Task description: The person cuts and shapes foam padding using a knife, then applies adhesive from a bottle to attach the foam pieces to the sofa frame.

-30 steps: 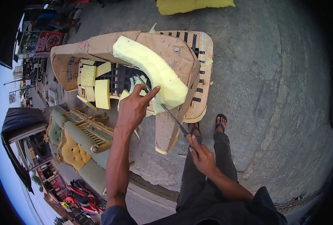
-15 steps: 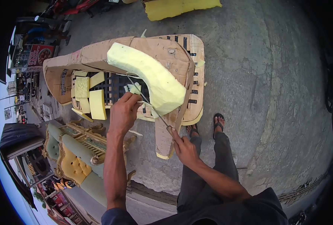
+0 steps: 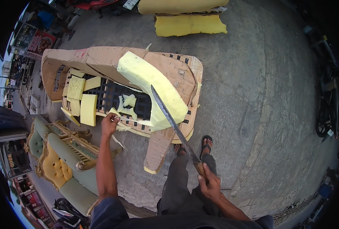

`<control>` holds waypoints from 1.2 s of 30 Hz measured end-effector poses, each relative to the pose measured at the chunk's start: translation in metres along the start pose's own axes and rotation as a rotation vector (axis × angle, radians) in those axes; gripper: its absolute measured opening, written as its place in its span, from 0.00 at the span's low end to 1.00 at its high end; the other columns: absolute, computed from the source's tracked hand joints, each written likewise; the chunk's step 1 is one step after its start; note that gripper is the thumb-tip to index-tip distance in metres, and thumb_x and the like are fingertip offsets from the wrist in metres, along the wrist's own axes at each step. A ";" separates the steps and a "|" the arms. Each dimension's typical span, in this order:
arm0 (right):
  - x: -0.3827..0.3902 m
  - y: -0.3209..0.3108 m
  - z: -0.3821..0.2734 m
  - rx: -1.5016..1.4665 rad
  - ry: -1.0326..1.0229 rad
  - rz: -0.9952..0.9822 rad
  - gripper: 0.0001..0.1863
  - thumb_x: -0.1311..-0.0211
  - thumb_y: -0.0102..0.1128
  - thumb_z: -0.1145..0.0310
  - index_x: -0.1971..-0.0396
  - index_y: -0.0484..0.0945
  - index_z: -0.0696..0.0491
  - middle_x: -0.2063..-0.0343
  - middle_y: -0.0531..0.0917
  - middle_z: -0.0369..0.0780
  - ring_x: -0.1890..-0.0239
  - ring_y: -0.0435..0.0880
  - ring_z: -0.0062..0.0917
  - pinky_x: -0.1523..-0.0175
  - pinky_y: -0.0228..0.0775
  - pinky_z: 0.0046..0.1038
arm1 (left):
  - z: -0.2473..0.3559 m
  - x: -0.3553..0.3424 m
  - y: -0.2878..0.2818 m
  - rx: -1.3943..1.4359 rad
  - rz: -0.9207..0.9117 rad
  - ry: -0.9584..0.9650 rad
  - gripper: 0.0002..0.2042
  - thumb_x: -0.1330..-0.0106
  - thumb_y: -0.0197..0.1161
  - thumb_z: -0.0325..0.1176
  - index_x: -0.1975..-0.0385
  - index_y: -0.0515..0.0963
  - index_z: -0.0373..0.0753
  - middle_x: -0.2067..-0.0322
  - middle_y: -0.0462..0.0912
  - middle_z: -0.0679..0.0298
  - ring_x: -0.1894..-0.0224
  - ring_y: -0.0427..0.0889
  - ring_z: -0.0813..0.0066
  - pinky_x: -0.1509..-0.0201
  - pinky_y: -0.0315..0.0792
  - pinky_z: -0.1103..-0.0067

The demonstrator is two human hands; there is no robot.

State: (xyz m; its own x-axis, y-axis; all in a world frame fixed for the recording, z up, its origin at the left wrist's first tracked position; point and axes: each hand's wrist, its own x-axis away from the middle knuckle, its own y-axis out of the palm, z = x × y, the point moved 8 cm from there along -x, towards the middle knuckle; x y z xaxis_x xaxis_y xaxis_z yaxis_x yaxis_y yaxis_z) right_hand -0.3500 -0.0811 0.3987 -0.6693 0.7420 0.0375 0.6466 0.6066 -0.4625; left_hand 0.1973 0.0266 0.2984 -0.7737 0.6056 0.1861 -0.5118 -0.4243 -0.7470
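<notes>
A curved block of pale yellow foam (image 3: 144, 74) lies along the arm of a cardboard-covered sofa frame (image 3: 104, 57). My right hand (image 3: 210, 187) is closed around the wooden handle of a long knife (image 3: 179, 133), drawn back near my legs. Its blade slants up and left, with the tip over the foam. Across from it, my left hand (image 3: 109, 124) pinches a thin foam strip (image 3: 133, 120) that stretches to the lower end of the block. Small foam offcuts (image 3: 128, 102) rest on the black webbing (image 3: 107, 91) of the seat.
Several yellow foam pieces (image 3: 88, 110) lie at the seat's left. An ornate green and gold sofa (image 3: 59, 160) stands at the lower left. Yellow foam sheets (image 3: 190, 25) are at the top, and a motorcycle (image 3: 324, 118) is at far right. My sandalled feet (image 3: 206, 143) stand beside the frame.
My right hand has pulled the knife back toward me, lifting the blade out from the foam's edge. My left hand has moved left and down with the strip, leaving the offcuts uncovered.
</notes>
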 end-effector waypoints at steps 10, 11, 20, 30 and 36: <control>-0.031 0.036 0.023 -0.293 0.319 0.211 0.29 0.30 0.64 0.72 0.33 0.71 0.65 0.51 0.87 0.57 0.53 0.91 0.34 0.50 0.81 0.29 | 0.048 0.050 -0.023 0.634 -0.023 -0.100 0.05 0.23 0.57 0.27 0.52 0.72 0.38 0.67 0.80 0.67 0.74 0.77 0.82 0.68 0.73 0.83; -0.029 0.032 0.028 -0.286 0.307 0.202 0.29 0.30 0.64 0.72 0.33 0.71 0.65 0.51 0.87 0.57 0.53 0.91 0.34 0.50 0.81 0.29 | 0.007 0.053 -0.026 0.658 0.066 -0.193 0.05 0.23 0.57 0.27 0.52 0.72 0.37 0.66 0.81 0.66 0.75 0.77 0.81 0.69 0.73 0.82; -0.039 -0.023 0.039 -0.161 0.333 0.246 0.34 0.22 0.54 0.65 0.24 0.56 0.61 0.78 0.76 0.34 0.83 0.71 0.13 0.78 0.65 0.21 | -0.072 0.035 -0.016 0.233 0.496 -0.356 0.39 0.30 0.67 0.41 0.25 0.57 0.29 0.32 0.67 0.39 0.31 0.70 0.46 0.26 0.62 0.64; -0.120 0.019 -0.018 -0.299 0.277 0.206 0.35 0.20 0.53 0.60 0.22 0.54 0.58 0.78 0.73 0.33 0.83 0.71 0.14 0.80 0.64 0.21 | 0.074 0.130 0.155 0.742 0.233 -0.151 0.16 0.32 0.70 0.31 0.47 0.84 0.32 0.56 0.90 0.55 0.55 0.88 0.70 0.47 0.81 0.74; -0.184 -0.028 -0.007 -0.171 0.265 0.341 0.23 0.29 0.66 0.65 0.39 0.74 0.57 0.76 0.75 0.32 0.83 0.73 0.15 0.77 0.68 0.21 | -0.116 0.174 0.143 0.888 0.739 -0.611 0.09 0.26 0.62 0.25 0.50 0.82 0.32 0.59 0.88 0.56 0.59 0.87 0.69 0.51 0.81 0.76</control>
State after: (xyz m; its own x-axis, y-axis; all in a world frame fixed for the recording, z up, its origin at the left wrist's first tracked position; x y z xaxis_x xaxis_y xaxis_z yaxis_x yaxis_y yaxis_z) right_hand -0.2424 -0.2328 0.4111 -0.3060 0.9411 0.1441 0.8793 0.3374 -0.3362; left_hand 0.0332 0.1491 0.1505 -0.8997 -0.2626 0.3486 0.2161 -0.9620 -0.1670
